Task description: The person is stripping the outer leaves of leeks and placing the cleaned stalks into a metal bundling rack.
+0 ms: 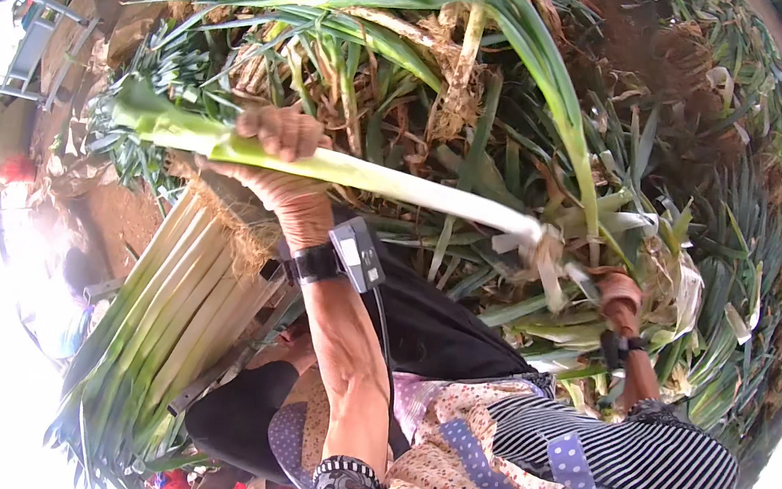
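Observation:
Held out across the middle is one long green onion [390, 182], its green top to the left and its white root end to the right. My left hand [280, 142] is closed around it close to the green part. My right hand [619, 291] is closed near the root end, with a short greyish strip [583, 281] at its fingers. Blur hides whether that strip is a blade or a peeled leaf. Loose roots and torn skin [546, 256] hang at the onion's white end.
Untrimmed green onions [350, 46] with dry roots lie heaped ahead. Stripped leaves [681, 268] pile up at the right. Trimmed green onions [187, 290] lie stacked in a row at the left. A metal-framed stand [34, 44] stands at the far left.

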Demonstrator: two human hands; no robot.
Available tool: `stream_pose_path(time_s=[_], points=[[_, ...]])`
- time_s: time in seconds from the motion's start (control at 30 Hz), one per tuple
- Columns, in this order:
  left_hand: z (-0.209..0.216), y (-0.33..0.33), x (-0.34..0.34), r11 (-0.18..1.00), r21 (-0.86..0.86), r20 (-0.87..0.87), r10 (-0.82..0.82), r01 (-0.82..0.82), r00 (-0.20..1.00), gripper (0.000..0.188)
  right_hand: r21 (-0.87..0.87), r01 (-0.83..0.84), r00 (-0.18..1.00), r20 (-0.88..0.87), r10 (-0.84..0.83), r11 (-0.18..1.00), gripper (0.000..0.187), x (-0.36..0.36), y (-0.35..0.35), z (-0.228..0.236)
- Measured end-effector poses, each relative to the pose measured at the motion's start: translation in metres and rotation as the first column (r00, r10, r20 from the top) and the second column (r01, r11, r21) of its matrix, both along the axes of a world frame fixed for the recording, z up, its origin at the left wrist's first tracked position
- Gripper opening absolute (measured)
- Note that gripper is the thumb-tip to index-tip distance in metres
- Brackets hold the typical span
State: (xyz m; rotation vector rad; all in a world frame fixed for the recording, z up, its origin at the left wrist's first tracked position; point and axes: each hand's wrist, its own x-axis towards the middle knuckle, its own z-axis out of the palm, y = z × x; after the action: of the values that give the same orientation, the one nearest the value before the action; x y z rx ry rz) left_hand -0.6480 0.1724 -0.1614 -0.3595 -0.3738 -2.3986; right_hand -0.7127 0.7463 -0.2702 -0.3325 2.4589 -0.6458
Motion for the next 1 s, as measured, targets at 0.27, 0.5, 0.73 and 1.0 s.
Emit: stream_pose_path(time_s=[0.27, 0.5, 0.73, 1.0], points=[[0.08, 0.043, 0.03, 0.935, -0.202, 0.213, 0.331, -0.29, 0.919, 0.08, 0.282, 0.142, 0.917, -0.397, -0.02, 0.949, 0.053, -0.015, -0.169, 0.139], [0.094, 0.113, 0.039, 0.89, -0.174, 0.254, 0.454, -0.421, 0.854, 0.085, -0.387, -0.152, 0.792, -0.598, -0.122, 0.909, 0.056, 0.062, -0.367, 0.204], [0.133, 0.141, 0.065, 0.899, -0.4, 0.004, 0.198, -0.18, 0.98, 0.074, -0.187, -0.089, 0.885, -0.466, -0.008, 0.978, 0.053, -0.009, -0.394, 0.156], [0.141, 0.131, 0.083, 0.92, -0.369, -0.063, 0.114, -0.129, 0.992, 0.061, -0.797, -0.344, 0.925, -0.198, 0.324, 0.496, 0.032, 0.051, -0.287, 0.216]])
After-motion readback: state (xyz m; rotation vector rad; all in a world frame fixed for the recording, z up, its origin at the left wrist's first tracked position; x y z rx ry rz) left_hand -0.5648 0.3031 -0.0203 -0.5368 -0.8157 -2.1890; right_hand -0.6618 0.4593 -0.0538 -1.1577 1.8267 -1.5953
